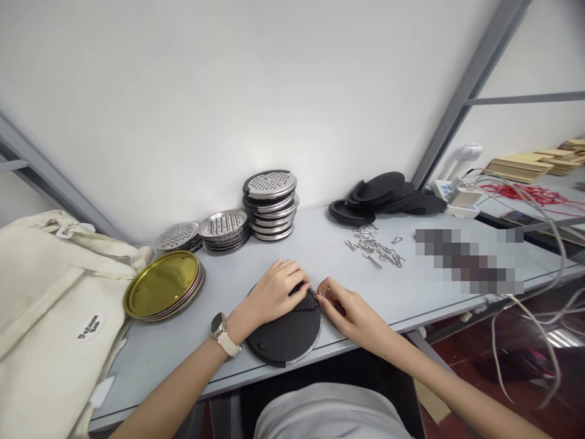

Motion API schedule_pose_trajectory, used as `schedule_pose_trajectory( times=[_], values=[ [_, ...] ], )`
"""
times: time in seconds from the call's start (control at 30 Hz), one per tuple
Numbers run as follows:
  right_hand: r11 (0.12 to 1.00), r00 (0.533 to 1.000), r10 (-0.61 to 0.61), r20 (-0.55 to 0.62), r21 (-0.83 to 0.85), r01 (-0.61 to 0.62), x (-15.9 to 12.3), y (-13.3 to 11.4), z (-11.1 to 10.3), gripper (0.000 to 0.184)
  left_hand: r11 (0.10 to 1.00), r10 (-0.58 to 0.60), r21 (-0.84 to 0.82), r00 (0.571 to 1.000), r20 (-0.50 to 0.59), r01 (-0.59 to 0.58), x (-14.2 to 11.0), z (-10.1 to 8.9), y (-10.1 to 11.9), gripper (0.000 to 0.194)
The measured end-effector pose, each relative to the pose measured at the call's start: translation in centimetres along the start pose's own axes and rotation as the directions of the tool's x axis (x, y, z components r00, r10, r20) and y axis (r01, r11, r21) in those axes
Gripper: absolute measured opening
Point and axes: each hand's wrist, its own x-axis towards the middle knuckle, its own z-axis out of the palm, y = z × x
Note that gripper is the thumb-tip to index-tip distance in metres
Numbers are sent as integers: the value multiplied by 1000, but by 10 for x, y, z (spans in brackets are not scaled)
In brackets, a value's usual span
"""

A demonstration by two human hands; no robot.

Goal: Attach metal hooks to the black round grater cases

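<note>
A black round disc with a thin silver rim [284, 334] lies flat near the front edge of the table. Over its upper part lies my left hand [280, 291], the fingers bent and gripping it close to a raised black piece. At the disc's right edge, my right hand [340, 303] pinches a small metal snap clip [319, 294] between thumb and fingertips. The clip touches the edge there; whether it is hooked on, I cannot tell. More metal snap clips [375, 250] are scattered behind my right hand.
Perforated metal grater discs stand in piles, the tallest pile [269, 204] in the middle. Gold lids [162, 286] are stacked left, beside a cream bag [50, 317]. Black discs [384, 194] lie heaped at the back right. White cables [542, 207] hang over the right end.
</note>
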Motion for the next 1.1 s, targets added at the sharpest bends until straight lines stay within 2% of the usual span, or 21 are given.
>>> schedule_pose_trajectory(
  times=[0.27, 0.63, 0.9, 1.1],
  values=[
    [1000, 1000, -6, 13, -13, 6, 1, -1, -1, 13, 996, -18, -88, 1000, -8, 17, -1, -2, 3, 10],
    [999, 999, 31, -13, 12, -31, 0, 3, 2, 15, 992, 78, -100, 996, 46, -73, -3, -4, 1, 33],
    [997, 999, 40, 36, 64, -42, 0, 4, 0, 19, 978, 99, -188, 994, 54, -87, -3, -2, -1, 26],
    [1000, 999, 1, 34, 26, -2, 1, 0, -3, 23, 945, 106, -318, 992, 73, -77, -4, -1, -1, 17]
  ],
)
